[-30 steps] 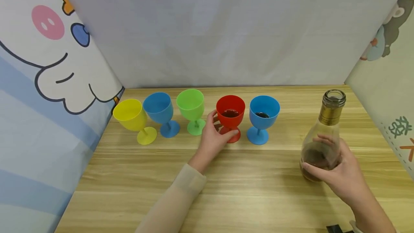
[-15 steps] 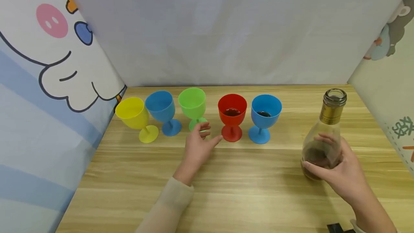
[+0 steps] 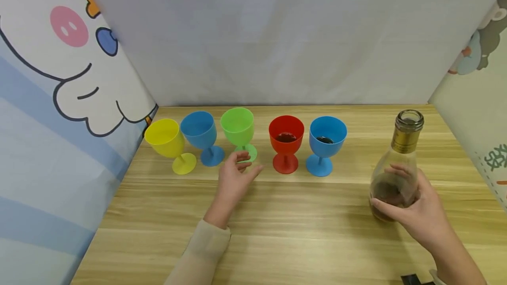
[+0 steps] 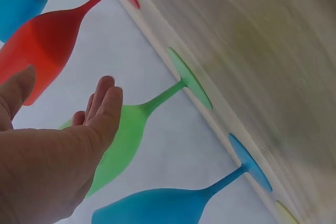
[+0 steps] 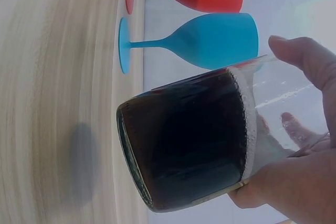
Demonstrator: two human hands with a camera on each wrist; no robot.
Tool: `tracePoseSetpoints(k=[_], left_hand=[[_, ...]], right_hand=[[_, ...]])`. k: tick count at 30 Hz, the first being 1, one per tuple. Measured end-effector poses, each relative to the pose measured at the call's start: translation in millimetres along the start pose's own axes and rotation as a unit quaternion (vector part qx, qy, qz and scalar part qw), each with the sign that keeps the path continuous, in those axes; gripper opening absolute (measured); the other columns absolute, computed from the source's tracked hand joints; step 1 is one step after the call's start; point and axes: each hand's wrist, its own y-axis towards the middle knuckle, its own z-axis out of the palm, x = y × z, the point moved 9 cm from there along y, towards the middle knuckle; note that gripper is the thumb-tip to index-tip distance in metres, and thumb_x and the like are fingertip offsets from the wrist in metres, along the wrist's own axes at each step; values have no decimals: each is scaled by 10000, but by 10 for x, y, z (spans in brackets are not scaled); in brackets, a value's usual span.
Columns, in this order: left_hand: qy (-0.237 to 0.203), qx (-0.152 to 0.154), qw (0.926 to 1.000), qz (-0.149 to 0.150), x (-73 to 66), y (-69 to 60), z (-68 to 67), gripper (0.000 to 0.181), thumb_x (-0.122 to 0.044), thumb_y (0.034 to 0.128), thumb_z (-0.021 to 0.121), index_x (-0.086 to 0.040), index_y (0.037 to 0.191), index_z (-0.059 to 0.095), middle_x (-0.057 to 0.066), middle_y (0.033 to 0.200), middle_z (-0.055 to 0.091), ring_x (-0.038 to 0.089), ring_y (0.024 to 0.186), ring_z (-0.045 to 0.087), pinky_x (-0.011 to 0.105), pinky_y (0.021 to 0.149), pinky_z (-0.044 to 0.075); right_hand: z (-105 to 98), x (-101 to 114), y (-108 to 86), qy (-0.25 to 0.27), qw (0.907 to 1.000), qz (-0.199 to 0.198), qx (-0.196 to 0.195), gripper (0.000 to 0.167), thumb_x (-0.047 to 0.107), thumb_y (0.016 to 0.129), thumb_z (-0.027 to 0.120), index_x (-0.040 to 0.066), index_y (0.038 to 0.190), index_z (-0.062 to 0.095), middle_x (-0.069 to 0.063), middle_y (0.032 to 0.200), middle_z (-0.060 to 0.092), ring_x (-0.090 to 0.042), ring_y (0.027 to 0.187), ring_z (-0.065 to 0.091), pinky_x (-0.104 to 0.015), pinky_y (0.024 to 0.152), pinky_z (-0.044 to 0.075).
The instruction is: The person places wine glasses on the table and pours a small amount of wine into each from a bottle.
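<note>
Head view: left hand (image 3: 233, 180) loosely open, thumb well apart from the fingers, holding nothing, just by the foot of the green cup (image 3: 237, 134); contact unclear. Farther out, right hand (image 3: 423, 214) curled round the bottle (image 3: 385, 190), roughly upright, seemingly lifted off the counter (image 3: 301, 228), dark liquid low in it. Red cup (image 3: 286, 147) and right blue cup (image 3: 328, 148) also show dark liquid; none seen in green cup, left blue cup (image 3: 200, 139) or yellow cup (image 3: 166, 145). My reading: two poured, three left.
</note>
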Motion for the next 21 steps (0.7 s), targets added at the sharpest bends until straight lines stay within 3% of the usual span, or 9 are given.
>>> tracePoseSetpoints(k=[4,10,16,21], left_hand=[[108,-260,9995,133,0,19,-80,560,-95,852,837,95,1292,547,243,1244,612,377,1121,648,450,1008,489],[584,-734,9956,81,29,59,-233,646,-144,834,863,92,1334,529,248,1295,603,382,1177,621,454,993,499],[421,-803,9958,143,12,144,-265,767,-160,851,850,78,1444,426,261,1448,491,386,1335,488,441,1083,415],[199,-907,9956,125,40,235,-284,839,-172,856,852,59,1498,363,253,1453,484,372,1338,485,424,1083,416]], right_hand=[[-8,7,-6,-43,10000,-28,-12,845,-72,738,879,107,1450,460,35,1385,497,-66,1144,471,-148,746,527],[17,13,-1,15,10000,-72,67,854,-84,740,873,103,1457,449,10,1399,509,-61,1157,474,-168,743,541],[15,22,-6,-15,9999,-65,79,841,-72,743,876,74,1452,447,-45,1406,493,-63,1129,491,-170,729,542],[28,39,-12,22,9999,-84,115,844,-93,736,872,50,1446,439,-70,1359,485,-76,1060,552,-205,705,561]])
